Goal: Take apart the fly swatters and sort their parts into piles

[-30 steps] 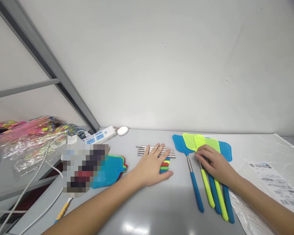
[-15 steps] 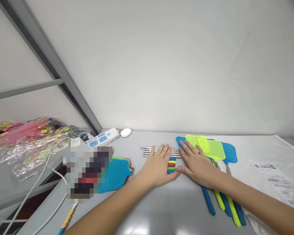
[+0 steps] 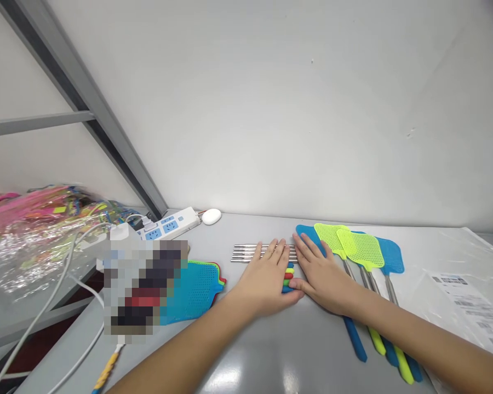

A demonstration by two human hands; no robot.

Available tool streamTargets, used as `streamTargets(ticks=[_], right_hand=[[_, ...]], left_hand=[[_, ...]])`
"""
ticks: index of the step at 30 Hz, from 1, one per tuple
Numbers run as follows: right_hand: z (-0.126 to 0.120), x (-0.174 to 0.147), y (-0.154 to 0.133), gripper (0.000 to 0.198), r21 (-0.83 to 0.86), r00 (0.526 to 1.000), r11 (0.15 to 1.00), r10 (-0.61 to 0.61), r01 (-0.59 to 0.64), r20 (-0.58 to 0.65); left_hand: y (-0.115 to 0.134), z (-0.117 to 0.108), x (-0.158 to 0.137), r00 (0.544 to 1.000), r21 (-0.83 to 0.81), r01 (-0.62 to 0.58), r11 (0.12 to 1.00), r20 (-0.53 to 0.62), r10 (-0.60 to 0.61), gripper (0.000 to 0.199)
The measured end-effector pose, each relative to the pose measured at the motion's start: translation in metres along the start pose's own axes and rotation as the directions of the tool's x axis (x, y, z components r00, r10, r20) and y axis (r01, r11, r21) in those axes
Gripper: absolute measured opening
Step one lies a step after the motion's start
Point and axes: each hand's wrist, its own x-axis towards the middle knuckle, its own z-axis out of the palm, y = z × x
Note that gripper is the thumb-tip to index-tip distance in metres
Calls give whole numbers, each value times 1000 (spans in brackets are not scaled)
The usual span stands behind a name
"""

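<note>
My left hand (image 3: 265, 282) lies flat, fingers spread, across a row of thin metal rods (image 3: 242, 253) with coloured grips. The blue, yellow, red and green grips (image 3: 288, 276) show between my two hands, partly covered. Close beside it, my right hand (image 3: 326, 282) rests with fingers extended at the rods' right ends, its thumb near my left thumb. Under and beyond my right wrist lie several assembled fly swatters with blue and yellow-green heads (image 3: 367, 249) and handles pointing toward me. Loose swatter heads, a blue one (image 3: 199, 287) on top, are stacked left of my left hand.
A power strip (image 3: 175, 223) and a white oval object (image 3: 211, 216) sit near the wall. A pixelated item with a cable is at left. Plastic-bagged colourful goods (image 3: 57, 230) lie beyond a metal frame (image 3: 102, 148). Clear plastic with a label (image 3: 472, 306) covers the right side.
My right hand has slid left against the rods, nearer my left hand. The rods' left ends look more even. The view has shifted slightly.
</note>
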Motion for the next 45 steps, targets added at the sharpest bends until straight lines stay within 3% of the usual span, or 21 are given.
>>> streamTargets(ticks=[8, 12, 15, 21, 24, 27, 30, 31, 33, 36, 39, 43, 45], right_hand=[[-19, -14, 13, 72, 0, 999, 999, 43, -43, -34], [-25, -34, 29, 45, 60, 974, 982, 183, -177, -133], [-21, -44, 38, 35, 152, 954, 955, 275, -256, -121], [-14, -45, 41, 37, 271, 955, 932, 276, -239, -106], [-13, -45, 41, 32, 292, 953, 929, 275, -229, -124], [-13, -47, 41, 27, 309, 954, 927, 264, -210, -144], [-14, -48, 42, 26, 335, 950, 920, 269, -203, -161], [-15, -48, 43, 25, 359, 945, 910, 281, -207, -167], [-19, -49, 43, 22, 460, 937, 866, 303, -194, -175], [-27, -51, 42, 23, 726, 930, 680, 328, -108, -169], [-32, -54, 36, 24, 942, 929, 333, 360, -45, -83], [-38, -54, 27, 27, 979, 938, -201, 329, -39, 105], [-42, -55, 24, 31, 932, 951, -355, 255, -75, 173]], left_hand=[[0, 0, -2, 1000, 6, 14, 1000, 3, -14, 90], [2, -1, -2, 1000, 27, 9, 1000, -15, -9, 91], [4, -3, -1, 999, 54, -14, 998, -42, 16, 90], [16, -18, -5, 993, 105, -70, 992, -88, 79, 92], [37, -23, -13, 982, 134, -121, 984, -132, 139, 77], [65, -14, -22, 933, 147, -307, 940, -151, 328, 49], [86, 3, -26, 792, 138, -569, 810, -171, 586, 34], [89, 8, -26, 756, 134, -612, 779, -190, 626, 31], [88, 14, -23, 729, 123, -630, 767, -249, 638, 28], [75, 11, -17, 746, 79, -580, 811, -349, 568, 20], [58, 2, -12, 753, 18, -517, 856, -467, 464, 14], [43, -10, -3, 679, -37, -439, 898, -668, 305, 30], [38, -14, 6, 623, -135, -373, 918, -769, 140, 35]])
